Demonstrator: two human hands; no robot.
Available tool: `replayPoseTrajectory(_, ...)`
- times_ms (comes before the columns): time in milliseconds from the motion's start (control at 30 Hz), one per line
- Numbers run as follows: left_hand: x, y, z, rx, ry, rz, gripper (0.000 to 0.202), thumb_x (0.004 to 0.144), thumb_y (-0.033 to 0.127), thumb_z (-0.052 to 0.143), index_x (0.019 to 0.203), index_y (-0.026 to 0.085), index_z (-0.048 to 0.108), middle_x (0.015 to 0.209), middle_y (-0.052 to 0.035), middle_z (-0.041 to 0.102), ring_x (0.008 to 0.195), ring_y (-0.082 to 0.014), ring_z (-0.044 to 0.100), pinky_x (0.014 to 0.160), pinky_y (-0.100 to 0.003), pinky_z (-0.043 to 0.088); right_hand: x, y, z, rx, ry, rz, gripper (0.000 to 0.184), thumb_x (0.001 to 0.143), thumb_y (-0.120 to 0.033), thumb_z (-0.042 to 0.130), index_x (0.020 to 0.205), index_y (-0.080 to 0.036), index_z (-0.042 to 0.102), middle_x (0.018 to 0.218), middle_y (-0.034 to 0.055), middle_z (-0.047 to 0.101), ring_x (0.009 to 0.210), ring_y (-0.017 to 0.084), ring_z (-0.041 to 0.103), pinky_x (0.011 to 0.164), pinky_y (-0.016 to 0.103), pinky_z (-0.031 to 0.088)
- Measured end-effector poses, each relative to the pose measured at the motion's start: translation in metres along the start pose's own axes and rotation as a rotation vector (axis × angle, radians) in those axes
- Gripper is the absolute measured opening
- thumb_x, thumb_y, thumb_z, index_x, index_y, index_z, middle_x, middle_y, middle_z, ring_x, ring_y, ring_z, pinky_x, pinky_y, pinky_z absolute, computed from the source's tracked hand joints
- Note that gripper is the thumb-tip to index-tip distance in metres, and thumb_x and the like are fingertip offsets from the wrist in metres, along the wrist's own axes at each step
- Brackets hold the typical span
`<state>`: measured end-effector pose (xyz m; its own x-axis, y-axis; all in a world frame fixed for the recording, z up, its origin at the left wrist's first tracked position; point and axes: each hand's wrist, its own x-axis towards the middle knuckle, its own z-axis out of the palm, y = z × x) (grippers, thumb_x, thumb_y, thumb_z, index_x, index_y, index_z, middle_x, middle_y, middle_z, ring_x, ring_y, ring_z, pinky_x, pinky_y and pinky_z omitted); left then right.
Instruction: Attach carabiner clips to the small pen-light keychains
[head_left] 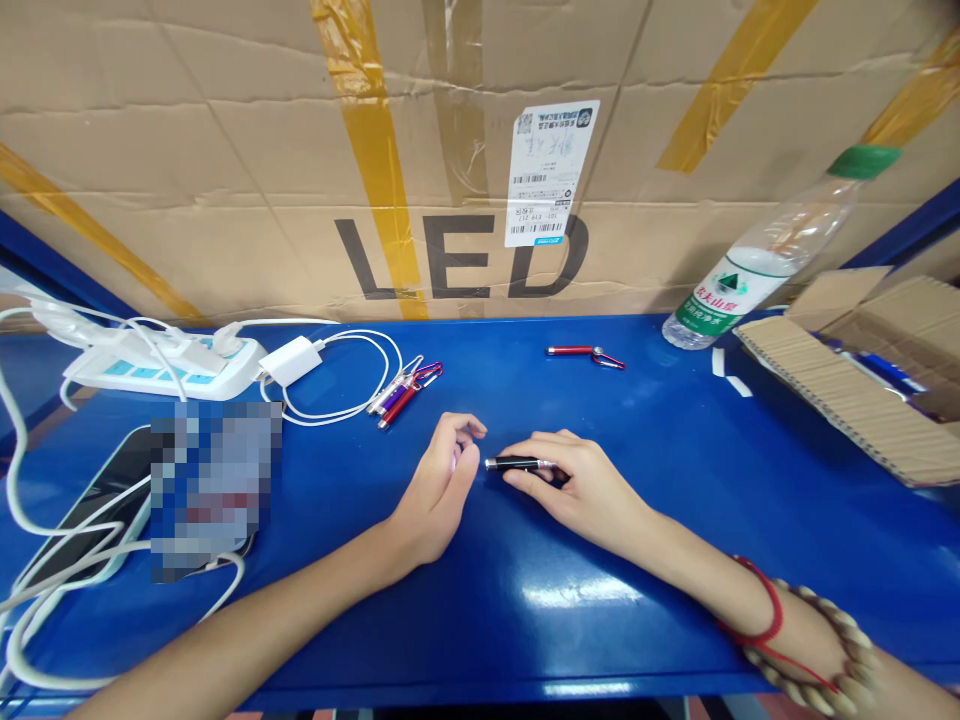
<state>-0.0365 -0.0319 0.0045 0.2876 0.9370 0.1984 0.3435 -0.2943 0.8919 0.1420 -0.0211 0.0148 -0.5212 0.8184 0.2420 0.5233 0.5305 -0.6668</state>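
Observation:
My right hand (581,480) grips a small black keychain flashlight (517,464) between thumb and fingers. Its silver end points left, toward my left hand (442,480). The left fingers are curled toward the thumb, and a pale lilac spot shows between them; what it is, I cannot make out. A short gap separates the black flashlight from the left hand. Just beyond the left hand lie several similar flashlights (402,396) in silver, purple and red, side by side with carabiner clips. A single red flashlight (570,350) with a red clip lies farther back.
At left are a white power strip (240,372), a charger (292,360), tangled white cables and a phone (97,500) beside a blurred-out object (214,490). A leaning water bottle (739,285) and open cardboard box (832,400) stand right. A large carton (247,200) walls the back.

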Motion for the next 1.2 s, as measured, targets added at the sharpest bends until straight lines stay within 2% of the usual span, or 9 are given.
replayPoseTrajectory(133, -0.0005, -0.0004, -0.0003, 0.016, -0.001, 0.014, 0.026, 0.091, 0.033, 0.023, 0.102, 0.017, 0.040, 0.091, -0.0052, 0.044, 0.083, -0.0157, 0.043, 0.078, -0.031, 0.035, 0.0001, -0.0006, -0.0015, -0.054, 0.005, -0.015, 0.020, 0.081, -0.036, 0.054, 0.092, -0.022, 0.063, 0.076, -0.0008, 0.063, 0.061, 0.009, 0.053, 0.066, 0.025, 0.035)
replayPoseTrajectory(300, -0.0011, -0.0001, -0.0007, 0.031, -0.015, 0.020, 0.025, 0.091, 0.032, 0.023, 0.103, 0.017, 0.040, 0.090, -0.0047, 0.042, 0.084, -0.0158, 0.043, 0.079, -0.031, 0.035, -0.0006, 0.0017, -0.0012, -0.079, -0.002, -0.051, 0.022, 0.085, -0.038, 0.049, 0.093, -0.023, 0.063, 0.077, -0.0003, 0.064, 0.064, 0.010, 0.054, 0.068, 0.025, 0.034)
replayPoseTrajectory(467, -0.0011, 0.0004, -0.0006, 0.042, -0.025, 0.033, 0.024, 0.091, 0.032, 0.025, 0.102, 0.017, 0.040, 0.091, -0.0053, 0.043, 0.084, -0.0158, 0.043, 0.079, -0.032, 0.036, -0.0014, 0.0026, -0.0004, -0.097, 0.016, -0.075, 0.027, 0.084, -0.042, 0.047, 0.092, -0.022, 0.064, 0.070, -0.0012, 0.063, 0.060, 0.009, 0.052, 0.064, 0.025, 0.033)
replayPoseTrajectory(700, -0.0014, 0.0005, -0.0007, 0.036, -0.033, 0.038, 0.023, 0.091, 0.031, 0.025, 0.103, 0.017, 0.039, 0.093, -0.0055, 0.043, 0.084, -0.0157, 0.043, 0.080, -0.032, 0.036, -0.0016, 0.0040, -0.0001, -0.107, 0.016, -0.067, 0.027, 0.085, -0.042, 0.046, 0.093, -0.023, 0.064, 0.076, -0.0017, 0.064, 0.061, 0.008, 0.053, 0.066, 0.024, 0.034)
replayPoseTrajectory(1200, -0.0017, -0.0006, -0.0010, 0.018, -0.035, 0.046, 0.026, 0.091, 0.033, 0.023, 0.103, 0.017, 0.040, 0.094, -0.0063, 0.044, 0.084, -0.0162, 0.043, 0.080, -0.032, 0.036, -0.0022, 0.0016, -0.0014, -0.111, 0.009, -0.057, 0.024, 0.084, -0.040, 0.049, 0.091, -0.023, 0.063, 0.076, -0.0018, 0.064, 0.060, 0.008, 0.052, 0.064, 0.024, 0.031)
